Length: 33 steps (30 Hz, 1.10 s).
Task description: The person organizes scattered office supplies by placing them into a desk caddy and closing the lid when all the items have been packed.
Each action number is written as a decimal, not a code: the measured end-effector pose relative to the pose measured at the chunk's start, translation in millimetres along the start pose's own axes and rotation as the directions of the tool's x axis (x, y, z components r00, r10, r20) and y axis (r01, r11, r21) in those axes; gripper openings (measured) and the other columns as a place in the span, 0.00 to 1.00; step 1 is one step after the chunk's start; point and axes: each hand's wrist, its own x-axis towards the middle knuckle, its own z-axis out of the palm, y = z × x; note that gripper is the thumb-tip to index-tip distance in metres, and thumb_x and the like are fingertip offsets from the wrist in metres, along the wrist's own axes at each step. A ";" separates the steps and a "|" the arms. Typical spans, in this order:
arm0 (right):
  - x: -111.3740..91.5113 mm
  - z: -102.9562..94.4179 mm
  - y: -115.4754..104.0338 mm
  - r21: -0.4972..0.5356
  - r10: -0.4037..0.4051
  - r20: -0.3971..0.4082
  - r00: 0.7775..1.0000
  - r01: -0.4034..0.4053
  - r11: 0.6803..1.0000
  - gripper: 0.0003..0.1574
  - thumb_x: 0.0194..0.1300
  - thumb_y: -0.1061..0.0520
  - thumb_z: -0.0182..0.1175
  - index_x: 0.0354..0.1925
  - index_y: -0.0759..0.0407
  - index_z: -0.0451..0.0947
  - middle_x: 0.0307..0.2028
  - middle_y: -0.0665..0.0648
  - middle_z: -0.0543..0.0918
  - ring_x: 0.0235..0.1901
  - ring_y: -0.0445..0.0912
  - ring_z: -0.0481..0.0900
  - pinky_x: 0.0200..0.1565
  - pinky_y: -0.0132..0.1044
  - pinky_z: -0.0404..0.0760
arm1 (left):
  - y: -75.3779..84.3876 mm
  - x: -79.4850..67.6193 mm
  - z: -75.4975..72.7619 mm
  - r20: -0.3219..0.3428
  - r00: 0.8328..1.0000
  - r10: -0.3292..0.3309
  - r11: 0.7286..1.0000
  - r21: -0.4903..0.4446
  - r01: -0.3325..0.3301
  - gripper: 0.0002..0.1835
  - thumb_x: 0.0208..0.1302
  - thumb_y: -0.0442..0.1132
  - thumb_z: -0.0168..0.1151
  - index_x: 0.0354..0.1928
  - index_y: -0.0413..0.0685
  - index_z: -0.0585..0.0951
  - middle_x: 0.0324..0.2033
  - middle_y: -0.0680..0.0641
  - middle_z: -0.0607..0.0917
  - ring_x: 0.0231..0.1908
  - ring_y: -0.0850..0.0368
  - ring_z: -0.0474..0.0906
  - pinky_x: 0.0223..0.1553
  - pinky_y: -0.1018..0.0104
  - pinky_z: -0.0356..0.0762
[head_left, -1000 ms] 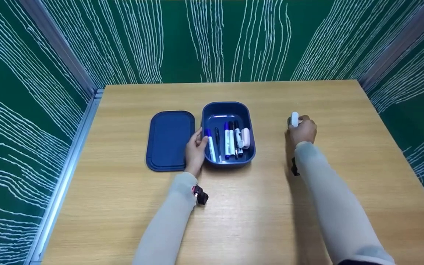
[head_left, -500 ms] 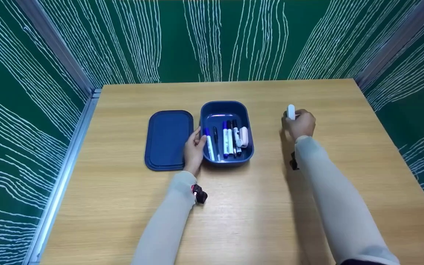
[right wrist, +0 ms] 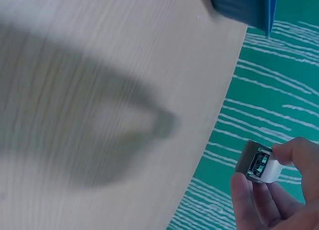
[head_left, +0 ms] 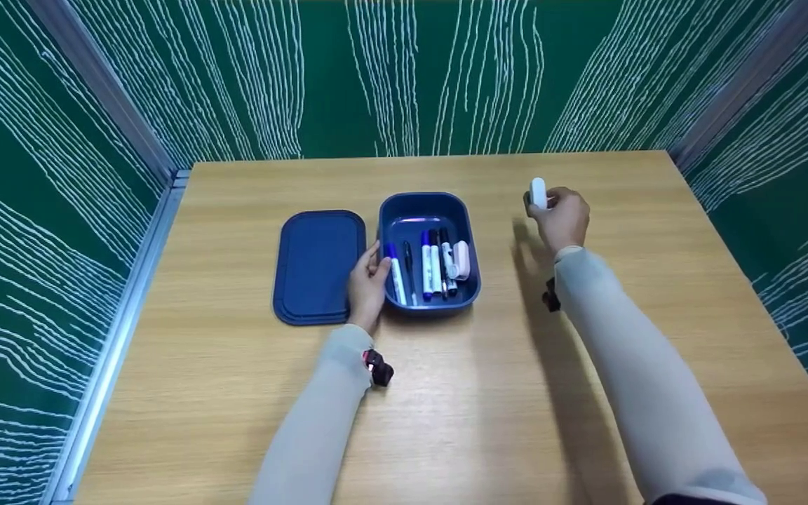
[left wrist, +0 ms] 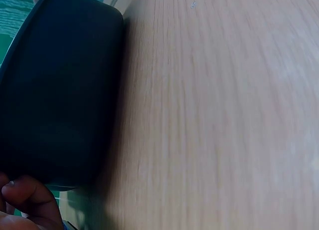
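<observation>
A dark blue plastic box (head_left: 426,203) stands uncovered on the table, with several markers (head_left: 426,263), a black pen (head_left: 407,261) and a small pink object (head_left: 461,259) lying in it. My left hand (head_left: 366,287) holds the box's left side, thumb at the rim; in the left wrist view its curled fingers (left wrist: 32,197) meet the box wall (left wrist: 60,90). Right of the box, raised above the table, my right hand (head_left: 564,217) pinches a small white-and-grey block (head_left: 538,193) between thumb and fingers. The right wrist view shows a dark window with metallic parts in that block (right wrist: 259,162).
The blue lid (head_left: 320,266) lies flat just left of the box, near my left hand. Green panels with white lines (head_left: 334,84) enclose the wooden table (head_left: 474,421) at the back and both sides.
My right hand has lifted and moved left and toward the back with the white-and-grey block. My left hand keeps its place at the box; the view has shifted slightly.
</observation>
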 end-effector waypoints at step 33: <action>-33.9 77.1 -50.2 0.065 -0.107 0.075 0.991 0.102 0.993 0.22 0.62 0.58 0.64 0.54 0.64 0.77 0.43 0.59 0.78 0.41 0.49 0.76 0.43 0.39 0.77 | 2.0 -0.8 -1.1 0.015 1.000 0.007 1.000 -0.023 -0.006 0.24 0.70 0.39 0.59 0.67 0.49 0.74 0.42 0.45 0.83 0.36 0.59 0.73 0.40 0.68 0.71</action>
